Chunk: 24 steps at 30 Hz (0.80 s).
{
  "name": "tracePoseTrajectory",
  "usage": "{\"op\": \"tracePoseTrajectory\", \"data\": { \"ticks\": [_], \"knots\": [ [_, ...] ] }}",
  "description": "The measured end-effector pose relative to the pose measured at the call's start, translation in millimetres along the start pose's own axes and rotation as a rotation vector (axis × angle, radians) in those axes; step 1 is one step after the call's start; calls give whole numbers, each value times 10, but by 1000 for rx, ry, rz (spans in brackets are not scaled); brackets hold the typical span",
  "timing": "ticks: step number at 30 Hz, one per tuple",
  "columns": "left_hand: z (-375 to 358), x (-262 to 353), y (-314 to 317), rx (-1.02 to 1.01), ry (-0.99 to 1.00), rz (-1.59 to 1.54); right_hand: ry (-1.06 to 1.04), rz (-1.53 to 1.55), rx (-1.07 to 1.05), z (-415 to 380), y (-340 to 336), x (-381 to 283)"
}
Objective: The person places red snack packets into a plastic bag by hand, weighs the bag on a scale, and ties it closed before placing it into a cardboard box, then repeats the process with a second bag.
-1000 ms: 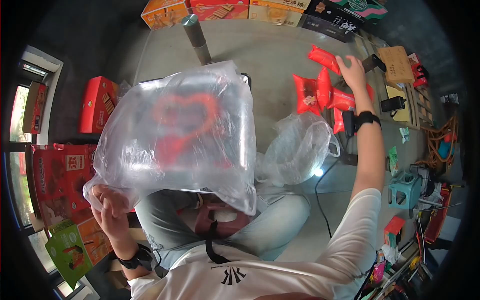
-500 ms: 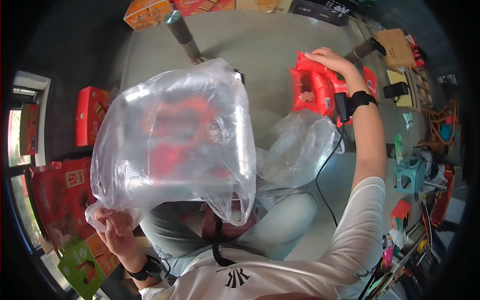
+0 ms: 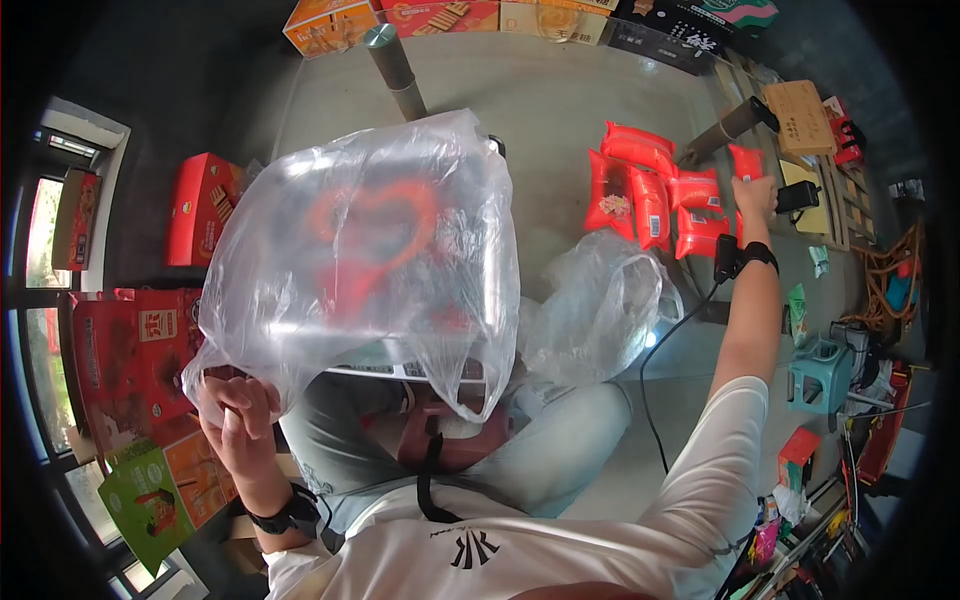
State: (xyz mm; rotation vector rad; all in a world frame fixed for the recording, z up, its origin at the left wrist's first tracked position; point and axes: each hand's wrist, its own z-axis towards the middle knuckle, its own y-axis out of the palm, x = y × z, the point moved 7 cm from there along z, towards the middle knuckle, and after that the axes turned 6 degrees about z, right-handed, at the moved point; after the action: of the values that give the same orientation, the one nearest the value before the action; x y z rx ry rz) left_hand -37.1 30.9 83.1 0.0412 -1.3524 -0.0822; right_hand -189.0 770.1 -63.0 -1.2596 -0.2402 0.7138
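Observation:
My left hand is closed on the lower left edge of a large clear plastic bag. The bag spreads over a flat, silvery shape with blurred red and orange parts, which I see only through the film. Out to the right, my right hand has its fingers closed on a small red packet, part of which the hand covers. Left of it lies a cluster of several plump red packets on the glossy table. A crumpled clear bag lies below those packets.
Two dark cylindrical posts, one left and one right, rise by the table. Boxes line its far edge. A red carton and gift boxes stand left. A blue-green stool and clutter are at right.
My right hand has moved right and slightly down, from the top of the red cluster to the separate packet. My left hand keeps its hold, slightly higher in view; the view has shifted.

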Motion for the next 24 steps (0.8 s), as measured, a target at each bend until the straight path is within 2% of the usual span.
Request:
{"op": "tracePoseTrajectory", "data": {
  "ticks": [1,3,5,7,9,10,11,12,13,15,17,18,19,21,23,24],
  "knots": [
    [-27,30,5,-15,21,7,2,-4,2,37,-5,-8],
    [-68,62,-12,-11,19,21,-63,430,-152,100,19,-54],
    [-141,24,-64,65,-33,-49,-120,918,-392,-326,18,-303],
    [-216,-2,-73,145,-73,-50,-265,859,-698,-1011,-272,-731],
    [-283,-60,-88,174,-124,-83,-547,675,-524,-1333,80,-876],
    [-329,-68,-102,205,-146,-60,-529,631,-646,-1598,6,-1024],
    [-389,-97,-147,350,-213,-65,-520,587,-773,-1891,-75,-1170],
    [-395,-82,-139,257,-193,-117,-493,463,-632,-1940,25,-1152],
    [-411,-61,-151,174,-170,-168,-536,475,-643,-1980,-75,-1272],
    [-501,-38,-193,152,-198,-196,-187,730,-1170,-2159,-65,-1342],
    [-494,-17,-223,119,-182,-57,-122,686,-977,-2092,22,-1304],
    [-472,-5,-247,157,-163,-75,-115,693,-1089,-2182,-43,-1323],
    [-473,10,-242,163,-144,-109,-177,801,-1094,-2327,-309,-1431],
    [-486,21,-306,202,-111,-156,-290,954,-1115,-2287,-81,-1406],
    [-474,22,-373,151,-66,-143,-243,527,-599,-1940,27,-1168],
    [-468,54,-405,145,-56,-89,-256,618,-457,-1831,21,-1120]
  ]
}}
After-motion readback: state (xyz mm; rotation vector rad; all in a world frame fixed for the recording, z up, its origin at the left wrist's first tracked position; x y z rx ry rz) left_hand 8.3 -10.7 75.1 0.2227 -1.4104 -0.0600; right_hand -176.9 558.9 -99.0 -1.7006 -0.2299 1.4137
